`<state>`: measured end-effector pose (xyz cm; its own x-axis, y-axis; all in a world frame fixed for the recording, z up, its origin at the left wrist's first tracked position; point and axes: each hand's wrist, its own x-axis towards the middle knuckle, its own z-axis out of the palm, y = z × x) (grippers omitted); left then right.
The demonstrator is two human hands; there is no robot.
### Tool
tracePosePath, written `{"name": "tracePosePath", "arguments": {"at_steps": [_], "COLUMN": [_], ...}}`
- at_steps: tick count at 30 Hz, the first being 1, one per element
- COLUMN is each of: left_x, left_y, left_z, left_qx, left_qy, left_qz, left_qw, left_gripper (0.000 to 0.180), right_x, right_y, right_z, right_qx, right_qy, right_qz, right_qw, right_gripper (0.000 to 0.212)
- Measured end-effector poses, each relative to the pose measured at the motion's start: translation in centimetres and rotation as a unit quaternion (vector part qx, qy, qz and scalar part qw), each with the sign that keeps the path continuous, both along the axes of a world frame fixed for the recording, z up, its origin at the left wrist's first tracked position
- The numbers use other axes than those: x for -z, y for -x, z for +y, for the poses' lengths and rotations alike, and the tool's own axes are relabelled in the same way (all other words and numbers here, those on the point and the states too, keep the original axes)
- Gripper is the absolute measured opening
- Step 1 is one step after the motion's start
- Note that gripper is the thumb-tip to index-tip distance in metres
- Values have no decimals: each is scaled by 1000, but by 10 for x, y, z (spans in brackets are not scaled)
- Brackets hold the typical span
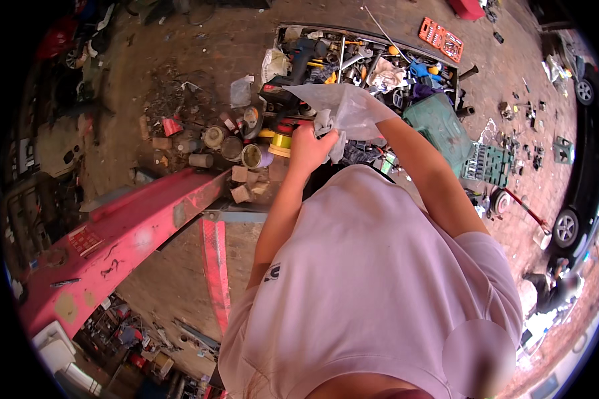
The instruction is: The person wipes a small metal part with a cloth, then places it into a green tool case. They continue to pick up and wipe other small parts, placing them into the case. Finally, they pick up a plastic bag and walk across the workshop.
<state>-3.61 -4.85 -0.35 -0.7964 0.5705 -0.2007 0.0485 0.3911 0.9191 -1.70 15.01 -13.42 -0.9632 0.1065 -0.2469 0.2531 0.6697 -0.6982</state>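
Observation:
My left hand [307,147] is closed on a crumpled grey cloth [328,126] in front of my chest. A translucent plastic bag [339,100] spreads just above it and touches the cloth. My right forearm reaches up to this bag, and the plastic covers my right hand, so its fingers are hidden. Beyond the bag lies a wide tray [460,66] crowded with tools, among them a cordless drill [302,56] and wrenches. Left of my left hand stand several open cans, one with a yellow band [281,143].
A long red steel beam [133,219] runs along my left. To the right are a green tool case [439,130], a socket set [489,163] and a red-handled bar [526,207]. An orange tool case [440,40] lies farther off. A black car [582,159] stands at the far right.

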Motion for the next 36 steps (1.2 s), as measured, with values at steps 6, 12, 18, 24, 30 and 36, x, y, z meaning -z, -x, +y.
{"name": "tracePosePath", "arguments": {"at_steps": [6,12,18,24,30,36], "left_x": [9,8,7,-8,-5,-12], "left_y": [16,22,27,32,34,32], "left_z": [-9,-6,1,9,0,-19], "left_qx": [-120,-112,-116,-130,-163,-203], "left_qy": [-15,-16,-33,-60,-96,-117], "left_qz": [-40,-75,-96,-140,-166,-207], "left_qw": [992,991,988,980,968,950], "left_gripper": [31,30,28,22,22,25], "right_x": [-5,-116,-139,-159,-185,-175], "right_y": [-11,-50,-81,-111,-153,-155], "right_z": [-8,-7,2,11,35,70], "right_qx": [220,344,391,353,301,352], "right_qy": [176,542,612,651,748,682], "right_qz": [-13,-83,-6,0,89,207], "right_qw": [960,762,687,671,584,607], "right_gripper": [26,10,23,26,22,23]}}
